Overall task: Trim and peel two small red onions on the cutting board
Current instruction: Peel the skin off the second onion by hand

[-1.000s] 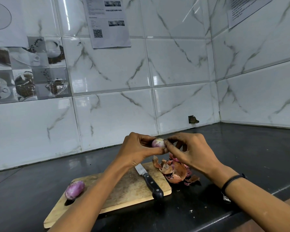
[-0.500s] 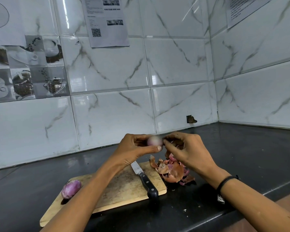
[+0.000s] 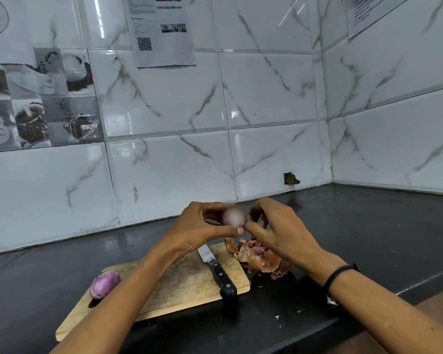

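Two small onions are in view. The pale onion (image 3: 233, 217), its outer skin mostly off and its outline blurred, is held in the air above the far edge of the cutting board (image 3: 184, 284). The left hand (image 3: 202, 226) has a closed grip on it, thumb under it and fingers curled over the top. The right hand (image 3: 284, 233) meets the onion's right end with its thumb tip and curled fingers, a tight pinching grip; whether a bit of skin lies between them I cannot tell. The purple onion (image 3: 104, 284) lies at the board's left edge. A knife (image 3: 216, 270) lies along the board's right side, blade toward the far edge, black handle reaching the front right corner. Onion skins (image 3: 261, 259) are heaped at the board's far right corner and spill onto the dark tabletop (image 3: 368, 238). The board sits near the tabletop's front edge. A black band (image 3: 339, 274) circles the right wrist.
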A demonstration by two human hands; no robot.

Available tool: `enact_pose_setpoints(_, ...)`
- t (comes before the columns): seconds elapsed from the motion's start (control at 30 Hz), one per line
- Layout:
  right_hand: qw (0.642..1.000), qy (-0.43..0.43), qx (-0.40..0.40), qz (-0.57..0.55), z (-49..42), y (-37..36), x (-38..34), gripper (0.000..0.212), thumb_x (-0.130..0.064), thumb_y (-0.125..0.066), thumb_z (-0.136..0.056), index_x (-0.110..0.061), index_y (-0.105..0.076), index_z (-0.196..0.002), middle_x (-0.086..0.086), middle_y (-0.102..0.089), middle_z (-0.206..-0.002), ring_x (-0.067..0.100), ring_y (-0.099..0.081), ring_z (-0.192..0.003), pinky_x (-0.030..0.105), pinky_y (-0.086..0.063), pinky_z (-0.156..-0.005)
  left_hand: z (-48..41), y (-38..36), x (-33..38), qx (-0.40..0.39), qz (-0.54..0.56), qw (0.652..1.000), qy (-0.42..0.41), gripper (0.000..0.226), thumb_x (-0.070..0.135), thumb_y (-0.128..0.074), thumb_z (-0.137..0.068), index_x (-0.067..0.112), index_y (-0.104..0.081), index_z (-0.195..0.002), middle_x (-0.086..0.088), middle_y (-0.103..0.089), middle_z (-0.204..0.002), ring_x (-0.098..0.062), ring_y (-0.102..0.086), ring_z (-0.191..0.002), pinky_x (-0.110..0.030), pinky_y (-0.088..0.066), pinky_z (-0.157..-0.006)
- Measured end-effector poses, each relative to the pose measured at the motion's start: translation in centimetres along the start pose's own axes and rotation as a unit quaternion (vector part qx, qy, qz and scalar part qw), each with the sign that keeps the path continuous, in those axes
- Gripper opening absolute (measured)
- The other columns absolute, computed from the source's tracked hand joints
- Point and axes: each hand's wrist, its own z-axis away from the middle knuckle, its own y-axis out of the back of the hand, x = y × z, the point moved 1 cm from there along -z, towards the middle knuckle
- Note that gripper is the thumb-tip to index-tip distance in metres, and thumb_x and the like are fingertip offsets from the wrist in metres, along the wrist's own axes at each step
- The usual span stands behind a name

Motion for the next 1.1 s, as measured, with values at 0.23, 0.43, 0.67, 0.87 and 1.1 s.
enact_pose_setpoints(0.23,0.999,0.000,0.023,-0.046,0.4,0.4,0.1,0.018,-0.037,-0.059,-0.091,-0.030,-0.057,-0.108,-0.014,-0.063,-0.098,0.007,-0.060,-0.078,0.035,-0.053,-0.070,0.1,-0.3,0.2,-0.009,0.097,0.995,0.029,0.055,0.003,-0.090,-0.067,0.019,-0.070,-0.115,0.003,-0.077,-0.108,-0.012,-0.073,-0.102,-0.025,-0.058,-0.088)
enact_pose_setpoints(0.43,0.991,0.019,0.020,-0.130,0.7,0.9,-1.1,0.038,-0.042,-0.068,-0.085,-0.032,-0.060,-0.121,-0.020,-0.061,-0.114,0.004,-0.064,-0.088,0.026,-0.048,-0.070,0.2,-0.2,0.2,-0.007,0.158,0.987,0.024,0.054,0.006,-0.085,-0.073,0.020,-0.070,-0.123,0.002,-0.076,-0.114,-0.012,-0.069,-0.112,-0.024,-0.055,-0.093)
enact_pose_setpoints(0.67,0.987,0.010,0.059,-0.151,0.7,1.2,-1.3,0.044,-0.048,-0.082,-0.079,-0.028,-0.062,-0.113,-0.018,-0.064,-0.109,0.004,-0.064,-0.086,0.035,-0.055,-0.078,0.0,-0.8,-0.2,-0.003,0.285,0.957,0.047,0.054,0.007,-0.077,-0.071,0.007,-0.066,-0.124,-0.014,-0.073,-0.119,-0.024,-0.067,-0.117,-0.031,-0.055,-0.099)
enact_pose_setpoints(0.87,0.986,-0.009,0.055,-0.160,0.6,0.9,-1.5,0.058,-0.060,-0.089,-0.062,-0.032,-0.058,-0.103,-0.015,-0.063,-0.093,0.007,-0.062,-0.086,0.040,-0.057,-0.074,0.2,-1.7,0.6,-0.015,0.422,0.899,0.112,0.049,0.016,-0.062,-0.086,-0.007,-0.060,-0.129,-0.029,-0.063,-0.129,-0.034,-0.063,-0.117,-0.032,-0.056,-0.092)
enact_pose_setpoints(1.1,0.989,0.028,0.069,-0.125,0.5,0.9,-1.4,0.060,-0.049,-0.091,-0.065,-0.028,-0.054,-0.108,-0.017,-0.055,-0.103,0.002,-0.055,-0.093,0.028,-0.051,-0.076,0.4,-2.9,1.6,-0.035,0.451,0.883,0.127,0.041,0.030,-0.050,-0.100,0.001,-0.064,-0.125,-0.023,-0.069,-0.121,-0.030,-0.073,-0.098,-0.037,-0.061,-0.087)
